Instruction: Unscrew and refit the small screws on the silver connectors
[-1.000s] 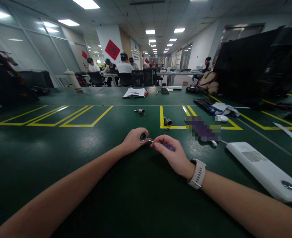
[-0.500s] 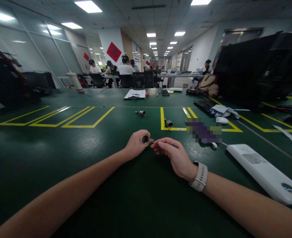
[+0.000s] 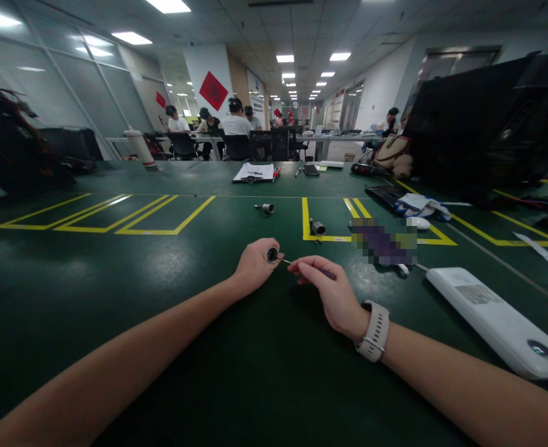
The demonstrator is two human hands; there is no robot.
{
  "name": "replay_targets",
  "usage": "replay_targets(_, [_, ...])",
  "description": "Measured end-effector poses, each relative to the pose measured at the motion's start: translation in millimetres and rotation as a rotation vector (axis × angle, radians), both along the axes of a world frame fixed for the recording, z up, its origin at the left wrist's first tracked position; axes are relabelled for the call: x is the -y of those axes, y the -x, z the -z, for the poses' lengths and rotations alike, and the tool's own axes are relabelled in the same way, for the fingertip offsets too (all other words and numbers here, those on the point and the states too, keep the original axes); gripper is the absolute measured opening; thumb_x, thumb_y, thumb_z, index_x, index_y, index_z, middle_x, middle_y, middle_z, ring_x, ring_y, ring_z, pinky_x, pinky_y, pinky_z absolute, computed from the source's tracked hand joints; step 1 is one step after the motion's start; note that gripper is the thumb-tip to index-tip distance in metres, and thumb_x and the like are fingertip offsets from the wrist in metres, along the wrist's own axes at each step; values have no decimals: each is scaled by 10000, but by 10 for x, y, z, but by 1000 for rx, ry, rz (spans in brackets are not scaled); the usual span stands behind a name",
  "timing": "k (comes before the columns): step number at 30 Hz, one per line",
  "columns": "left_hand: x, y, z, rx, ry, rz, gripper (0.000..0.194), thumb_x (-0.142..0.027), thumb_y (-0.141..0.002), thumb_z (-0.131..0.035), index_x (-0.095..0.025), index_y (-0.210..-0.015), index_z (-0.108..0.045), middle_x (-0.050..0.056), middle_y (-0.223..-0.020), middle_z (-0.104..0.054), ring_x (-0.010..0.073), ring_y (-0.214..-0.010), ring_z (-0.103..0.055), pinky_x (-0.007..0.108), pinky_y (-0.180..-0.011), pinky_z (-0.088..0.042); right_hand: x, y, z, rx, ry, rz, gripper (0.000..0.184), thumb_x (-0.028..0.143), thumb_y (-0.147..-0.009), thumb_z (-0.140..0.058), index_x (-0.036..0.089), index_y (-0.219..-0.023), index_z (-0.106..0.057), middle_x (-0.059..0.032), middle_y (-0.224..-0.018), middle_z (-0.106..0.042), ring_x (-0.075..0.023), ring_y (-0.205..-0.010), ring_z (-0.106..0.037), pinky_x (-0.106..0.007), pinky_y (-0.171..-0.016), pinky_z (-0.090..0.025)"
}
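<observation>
My left hand (image 3: pixel 257 264) is closed round a metal cylindrical connector (image 3: pixel 272 254), whose round dark opening faces me. In my right hand (image 3: pixel 327 288) is a slim screwdriver (image 3: pixel 328 273), pinched between thumb and fingers, with a dark purplish handle and a thin metal shaft. The shaft points left to the connector's mouth; whether its tip touches anything inside cannot be made out. Beyond the hands lie a second metal connector (image 3: pixel 318 228) at the yellow tape and a third one (image 3: pixel 267 209) with a thin stem. Tiny dark pieces (image 3: pixel 318 241) sit near the second connector.
The green table (image 3: pixel 199 360) carries yellow tape outlines. To the right are a white power bank (image 3: pixel 492 316), a pixelated purple object (image 3: pixel 380 242), a white mouse (image 3: pixel 417 223) and gloves (image 3: pixel 422 206). A clipboard with papers (image 3: pixel 254 172) lies farther back. Several people sit at distant desks.
My right hand has drawn slightly to the right, and more of the screwdriver's shaft shows between the hands. The left hand keeps its hold on the connector. The camera view has shifted slightly.
</observation>
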State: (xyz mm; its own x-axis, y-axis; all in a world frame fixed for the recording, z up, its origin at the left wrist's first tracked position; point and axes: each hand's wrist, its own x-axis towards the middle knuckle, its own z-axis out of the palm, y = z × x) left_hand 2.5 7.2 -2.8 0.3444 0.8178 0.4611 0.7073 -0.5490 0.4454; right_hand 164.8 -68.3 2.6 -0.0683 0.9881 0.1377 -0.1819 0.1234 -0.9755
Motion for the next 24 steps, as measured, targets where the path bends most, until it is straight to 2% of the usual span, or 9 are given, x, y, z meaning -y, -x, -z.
replay_targets(4, [10, 11, 1, -70, -44, 31, 96, -206, -764, -564, -171, -682, -526, -9, -668, -526, 139, -627, -501, 256, -569, -375, -15, -16, -18, -71, 44, -14, 120, 268, -746, -623, 183, -753, -708, -51, -821, -691, -188, -816, -597, -340, -748, -443])
replay_targets(9, [-9, 26, 43, 31, -45, 152, 154, -237, -772, -574, -168, -656, -500, -16, -673, -516, 120, -620, -492, 241, -571, -381, -68, -28, -12, -260, 142, -89, 110, 239, -708, -631, 156, -689, -701, -65, -780, -702, -181, -764, -610, -328, -718, -441])
replay_targets(13, [-21, 22, 61, 110, -23, 204, 194, -266, -768, -589, -166, -641, -482, -22, -667, -508, 109, -609, -485, 229, -558, -376, -72, -21, -8, -312, 172, -100, 103, 229, -703, -633, 150, -682, -695, -61, -765, -700, -165, -731, -605, -315, -706, -435])
replay_targets(16, [-21, 15, 56, 101, -37, 185, 173, -248, -768, -585, -165, -651, -488, -23, -663, -507, 110, -606, -485, 232, -563, -376, -52, -13, 6, -305, 122, -56, 101, 237, -719, -625, 165, -695, -692, -51, -771, -697, -163, -734, -598, -316, -704, -436])
replay_targets(20, [-6, 10, 35, 7, -71, 121, 115, -210, -777, -551, -170, -678, -508, -13, -674, -519, 125, -626, -495, 246, -582, -383, -13, 4, 23, -175, 21, -4, 102, 248, -749, -615, 188, -740, -698, -39, -793, -687, -175, -783, -594, -328, -726, -438])
replay_targets(24, [12, 11, 22, -79, -110, 121, 123, -207, -790, -529, -172, -673, -513, -2, -673, -526, 140, -643, -499, 270, -616, -389, 5, 13, -11, -145, 53, -48, 101, 247, -736, -628, 178, -735, -702, -46, -804, -684, -178, -791, -590, -332, -730, -441])
